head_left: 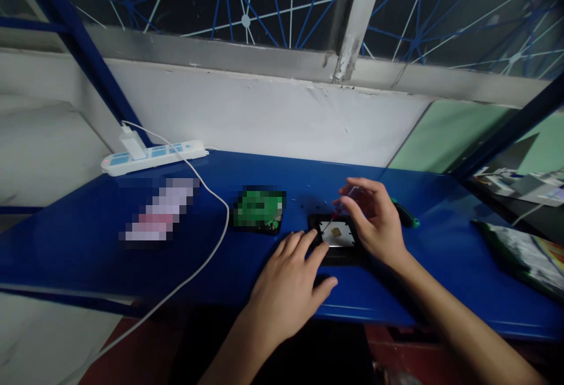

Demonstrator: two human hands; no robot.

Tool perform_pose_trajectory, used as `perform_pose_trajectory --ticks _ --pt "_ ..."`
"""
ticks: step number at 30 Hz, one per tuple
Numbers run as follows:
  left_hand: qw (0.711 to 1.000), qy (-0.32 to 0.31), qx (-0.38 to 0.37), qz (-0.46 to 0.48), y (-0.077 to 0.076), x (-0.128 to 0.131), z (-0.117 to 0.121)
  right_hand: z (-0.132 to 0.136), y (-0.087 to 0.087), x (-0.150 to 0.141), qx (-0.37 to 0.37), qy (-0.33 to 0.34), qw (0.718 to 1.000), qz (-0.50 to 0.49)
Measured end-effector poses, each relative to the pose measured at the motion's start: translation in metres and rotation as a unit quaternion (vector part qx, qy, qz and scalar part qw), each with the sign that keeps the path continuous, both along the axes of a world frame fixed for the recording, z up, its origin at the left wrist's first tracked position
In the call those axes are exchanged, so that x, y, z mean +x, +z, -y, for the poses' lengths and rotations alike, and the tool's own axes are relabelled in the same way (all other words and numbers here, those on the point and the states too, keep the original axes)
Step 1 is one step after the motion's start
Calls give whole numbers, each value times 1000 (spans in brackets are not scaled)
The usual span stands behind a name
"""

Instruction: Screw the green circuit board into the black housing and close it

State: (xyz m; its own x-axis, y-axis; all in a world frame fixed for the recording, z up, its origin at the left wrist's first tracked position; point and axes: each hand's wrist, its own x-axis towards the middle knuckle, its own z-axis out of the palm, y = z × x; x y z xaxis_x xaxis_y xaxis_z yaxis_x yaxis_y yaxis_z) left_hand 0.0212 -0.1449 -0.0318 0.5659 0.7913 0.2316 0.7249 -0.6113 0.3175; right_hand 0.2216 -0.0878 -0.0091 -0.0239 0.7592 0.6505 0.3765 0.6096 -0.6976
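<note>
Blue desk [97, 261], window [286, 9] beyond: a hard drive [337, 244] lies right of centre. Left hand [286, 285], fingers loosely spread, rests at its left side; right hand [381, 223] pinches a slim screwdriver [335, 216], tip over the drive's left part. Judged risk: the slanted tip may slip under uneven pressure, jabbing the left hand.

No word or number can be read. The gold patch [336, 232] on the silver plate [345, 240], right of centre, and the packet [531, 250] at right edge are unclear.
</note>
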Motion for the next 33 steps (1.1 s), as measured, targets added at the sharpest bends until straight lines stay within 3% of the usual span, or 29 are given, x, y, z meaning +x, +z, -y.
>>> perform_pose_trajectory --ticks 5,15,22,33 --pt "1000 0 3 3 -1 0 0 3 -1 -1 -47 39 998 -34" --pt "1000 0 7 3 -1 0 0 0 3 2 46 -47 997 34" --pt "1000 3 4 6 -2 0 0 3 3 1 -29 -10 999 -16" --pt "1000 0 1 4 0 0 2 0 5 3 64 -41 995 66"
